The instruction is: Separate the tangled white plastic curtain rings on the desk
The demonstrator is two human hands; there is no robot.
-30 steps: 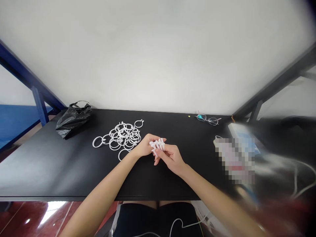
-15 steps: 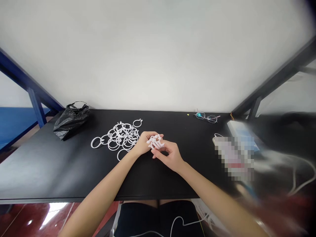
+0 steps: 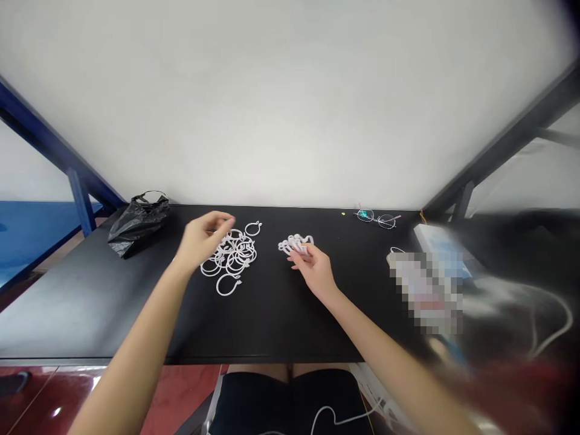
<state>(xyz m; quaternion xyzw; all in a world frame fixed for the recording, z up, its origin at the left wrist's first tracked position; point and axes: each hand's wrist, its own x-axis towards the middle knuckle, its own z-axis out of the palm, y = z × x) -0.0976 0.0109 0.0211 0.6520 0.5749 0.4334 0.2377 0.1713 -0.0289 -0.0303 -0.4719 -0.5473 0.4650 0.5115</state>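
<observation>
My right hand (image 3: pixel 315 272) is closed on a bunch of white curtain rings (image 3: pixel 296 243), held with their small eyelet ends together just over the black table. Fingers cover part of the bunch. Over the upper left of a loose pile of similar rings (image 3: pixel 238 257) hovers my left hand (image 3: pixel 203 238), fingers loosely curved and thumb slightly apart, with nothing visible in it. Some of the pile is hidden behind that hand. Two rings lie at the pile's edges, one at the back (image 3: pixel 252 229) and one at the front (image 3: pixel 226 285).
A crumpled black plastic bag (image 3: pixel 138 223) lies at the back left of the table (image 3: pixel 254 332). Eyeglasses (image 3: pixel 376 217) rest near the wall. On the right are a white-and-blue box (image 3: pixel 441 248), a blurred-out item (image 3: pixel 421 293) and white cables (image 3: pixel 557 329).
My left hand has left the bunch and moved left, over the pile. My right hand still holds the bunch, now turned and slightly farther from me.
</observation>
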